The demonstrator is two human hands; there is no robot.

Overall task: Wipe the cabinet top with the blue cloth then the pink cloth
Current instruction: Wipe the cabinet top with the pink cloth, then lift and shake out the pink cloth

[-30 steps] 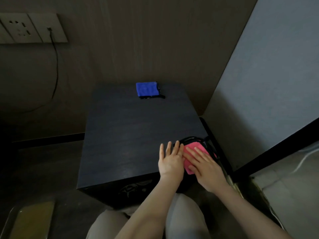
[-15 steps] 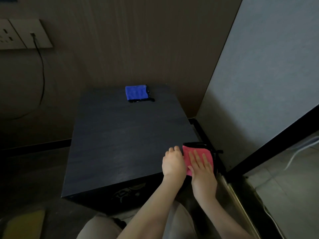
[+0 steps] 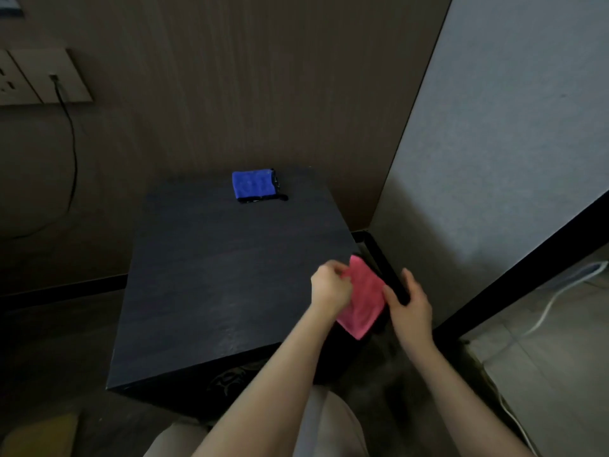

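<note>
The dark cabinet top (image 3: 214, 275) fills the middle of the view. A folded blue cloth (image 3: 252, 185) with a black edge lies at its far edge. The pink cloth (image 3: 362, 298) hangs unfolded at the cabinet's near right corner, partly off the edge. My left hand (image 3: 331, 285) pinches its upper left edge with curled fingers. My right hand (image 3: 410, 301) holds the cloth's right edge, thumb against the fabric and fingers raised behind it.
A grey wall panel (image 3: 494, 159) stands close on the right, with a black frame (image 3: 514, 268) along its foot. A wall socket (image 3: 39, 77) with a dark cable (image 3: 71, 166) is at the upper left. My knees (image 3: 323, 420) are below the cabinet front.
The pink cloth, pressed flat under my right hand before, is lifted and spread between both hands. My left hand went from flat to pinching.
</note>
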